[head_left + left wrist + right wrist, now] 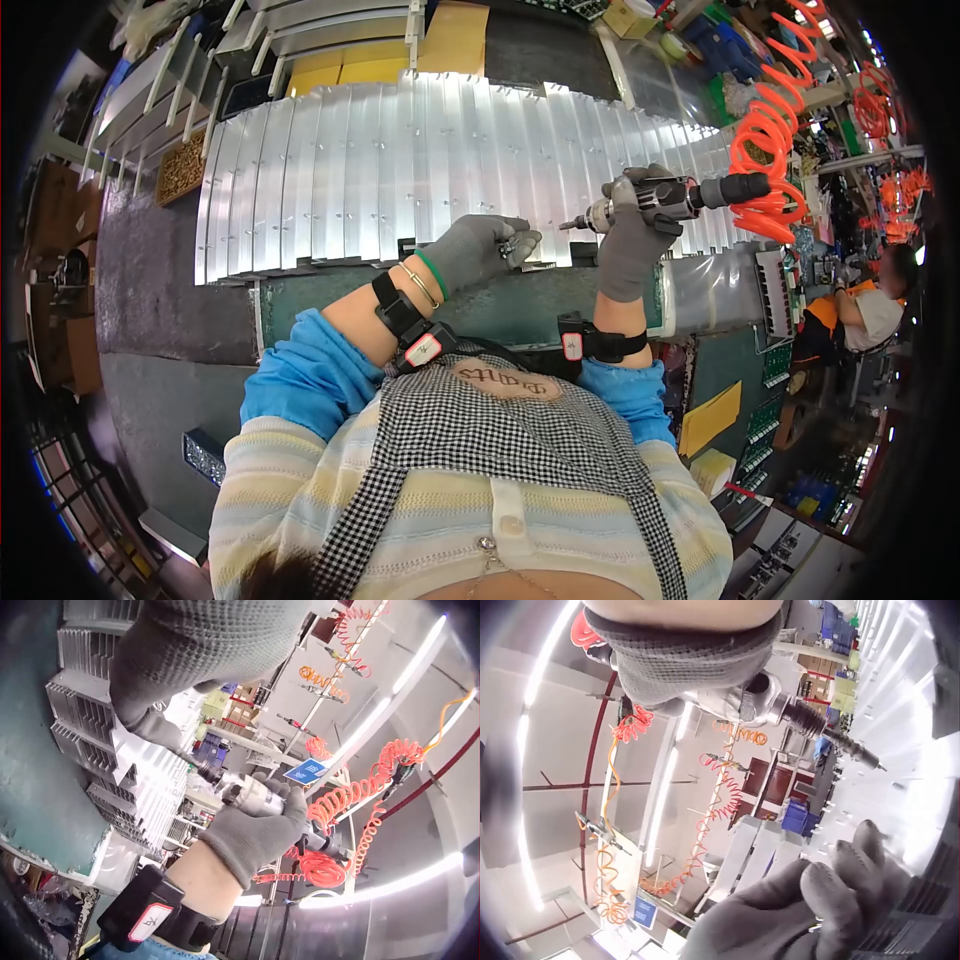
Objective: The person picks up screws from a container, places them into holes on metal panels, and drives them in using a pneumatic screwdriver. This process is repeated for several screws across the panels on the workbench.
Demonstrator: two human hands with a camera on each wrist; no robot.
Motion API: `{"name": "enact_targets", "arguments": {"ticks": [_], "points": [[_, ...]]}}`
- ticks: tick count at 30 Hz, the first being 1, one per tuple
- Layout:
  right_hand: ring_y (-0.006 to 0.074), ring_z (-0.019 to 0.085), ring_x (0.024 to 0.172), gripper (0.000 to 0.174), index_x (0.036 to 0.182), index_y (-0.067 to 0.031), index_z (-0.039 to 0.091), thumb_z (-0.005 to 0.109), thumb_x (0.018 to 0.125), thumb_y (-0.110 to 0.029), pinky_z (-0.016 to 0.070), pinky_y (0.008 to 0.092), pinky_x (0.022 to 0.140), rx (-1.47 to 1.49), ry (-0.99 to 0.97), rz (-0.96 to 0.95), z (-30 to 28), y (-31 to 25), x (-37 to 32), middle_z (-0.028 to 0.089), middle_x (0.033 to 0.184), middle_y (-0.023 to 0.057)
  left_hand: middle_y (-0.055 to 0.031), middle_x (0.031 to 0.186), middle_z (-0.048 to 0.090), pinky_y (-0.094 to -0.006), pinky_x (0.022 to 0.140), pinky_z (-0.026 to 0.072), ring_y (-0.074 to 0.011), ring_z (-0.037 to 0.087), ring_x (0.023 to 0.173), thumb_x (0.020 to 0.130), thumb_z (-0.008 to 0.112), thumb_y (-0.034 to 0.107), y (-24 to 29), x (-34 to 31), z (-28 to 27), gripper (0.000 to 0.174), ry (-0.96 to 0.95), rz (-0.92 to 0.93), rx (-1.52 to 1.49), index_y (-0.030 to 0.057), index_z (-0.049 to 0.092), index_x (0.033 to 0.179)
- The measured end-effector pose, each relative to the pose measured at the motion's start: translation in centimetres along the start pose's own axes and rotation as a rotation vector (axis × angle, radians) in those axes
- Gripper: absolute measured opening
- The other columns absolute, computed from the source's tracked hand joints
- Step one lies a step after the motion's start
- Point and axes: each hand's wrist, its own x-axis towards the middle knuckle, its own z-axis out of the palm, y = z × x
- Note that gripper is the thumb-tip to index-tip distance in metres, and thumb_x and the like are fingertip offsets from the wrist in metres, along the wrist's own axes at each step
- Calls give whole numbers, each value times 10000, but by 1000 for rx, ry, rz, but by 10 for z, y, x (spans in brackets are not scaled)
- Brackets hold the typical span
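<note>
My right hand (635,250), in a grey glove, grips a power screwdriver (667,200) around its body. The tool lies level over the silver metal profiles (370,170), its bit pointing left toward my other hand. Also gloved in grey, my left hand (475,255) is over the near ends of the profiles, just left of the bit. Its fingers are curled around small shiny metal pieces (815,924), mostly hidden by the glove. Small fittings dot the profiles, which lie side by side in a wide row. In the left wrist view, the screwdriver (255,796) points toward my left fingertips.
A coiled red air hose (775,130) hangs at the right, beside the tool's rear end. At the back left are a rack of metal bars (190,80) and a box of small brass-coloured parts (181,172). Another person (880,305) sits at the far right.
</note>
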Motion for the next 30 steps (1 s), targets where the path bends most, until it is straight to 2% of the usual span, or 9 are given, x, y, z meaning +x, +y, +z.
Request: {"name": "enact_targets", "arguments": {"ticks": [3,9,12,15,18,21,25,29,30], "points": [[108,554,608,411,1130,-29,477,618,760,82,424,237,415,6,0,30,-1,5,-2,586,897,78,-235,1153,543,-258,735,575,-193,628,861,944,320,9,-1,-5,3,342,34,51,86,-126,348,1257],[109,550,579,424,1145,-32,462,610,765,82,428,237,421,-47,-24,-3,0,11,0,592,900,82,-241,1171,528,-249,763,567,-194,621,894,944,298,-10,-3,-2,-5,367,-31,113,164,-126,314,1293],[103,546,574,404,1127,-30,474,616,765,79,435,233,431,-47,-51,-1,3,11,0,591,884,79,-242,1195,505,-264,799,555,-204,603,930,944,312,0,1,2,-13,389,-146,92,152,-139,290,1307],[96,543,574,375,1099,-30,494,620,763,80,437,227,439,-78,-96,29,-1,15,1,588,857,70,-245,1219,482,-276,823,543,-212,585,956,939,333,4,2,-5,-8,415,-159,46,116,-154,265,1318],[91,541,575,362,1085,-32,510,624,761,81,437,222,444,-105,-100,43,-1,19,2,585,837,62,-225,1173,513,-258,793,543,-198,596,909,935,356,1,-1,-4,-10,406,-161,58,110,-134,290,1312],[92,545,587,367,1091,-33,515,628,760,80,438,219,448,-88,-84,32,3,17,0,584,834,58,-188,1120,540,-238,760,540,-159,596,834,945,378,15,-2,-7,-8,368,-68,107,190,-111,331,1288],[97,558,638,379,1101,-29,517,627,757,88,445,223,453,-39,-37,-7,7,5,-4,585,850,54,-125,1035,568,-203,681,534,-107,569,754,968,418,90,-1,-3,-12,280,-92,119,207,-69,421,1198],[167,584,685,406,1149,-6,472,584,771,93,463,262,446,143,-8,-3,22,-39,-1,574,934,105,-41,895,552,-162,585,500,-69,518,689,975,465,201,-4,6,-17,222,-123,137,231,-3,494,1056],[182,592,757,383,1169,-30,472,577,804,12,517,371,708,133,-56,-31,21,-44,-1,571,959,100,-19,851,542,-148,556,484,-60,503,672,973,478,230,-5,8,-14,220,-121,148,239,16,508,1017]]}}
